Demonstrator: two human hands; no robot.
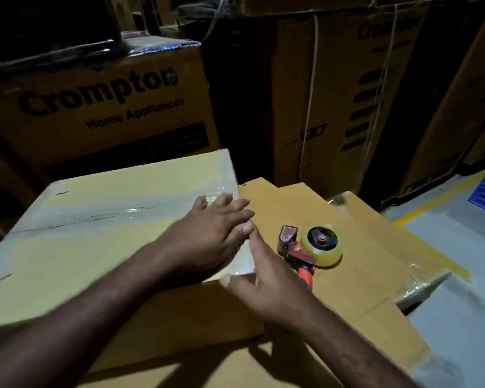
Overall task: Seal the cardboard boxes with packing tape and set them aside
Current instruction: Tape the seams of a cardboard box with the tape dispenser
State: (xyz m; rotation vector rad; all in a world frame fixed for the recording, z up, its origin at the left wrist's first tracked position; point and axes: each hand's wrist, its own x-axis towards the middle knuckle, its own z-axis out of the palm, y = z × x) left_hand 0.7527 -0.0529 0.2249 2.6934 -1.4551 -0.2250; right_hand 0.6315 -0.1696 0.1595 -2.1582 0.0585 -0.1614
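The two bare forearms come in from the near edge and converge on the right edge of the box (95, 247). The left arm crosses from the near left, and the left hand (207, 242) lies palm down on the box top by that edge, its fingers straight, slightly spread and pointing far-right, with the tips at the far right corner. The right arm comes in from the near right. The right hand (266, 278) is set against the box's right side, with its fingers straight and close together. The forefinger runs up along the edge to touch the left hand, and the thumb reaches toward the near right corner. Neither hand curls round anything. Clear tape (109, 215) runs left to right across the box top over the flap seam and turns down at the right edge under the hands. The box stands on the lower cardboard (361, 275), which stretches to the right. Just right of the right hand, the dispenser (308, 249) lies on its side on that cardboard, roll upward and red handle toward the near side, apart from both hands. Far left stands a printed carton (101, 107), with more cartons in the dark to its right. Grey floor (459, 239) with a yellow line shows at right.
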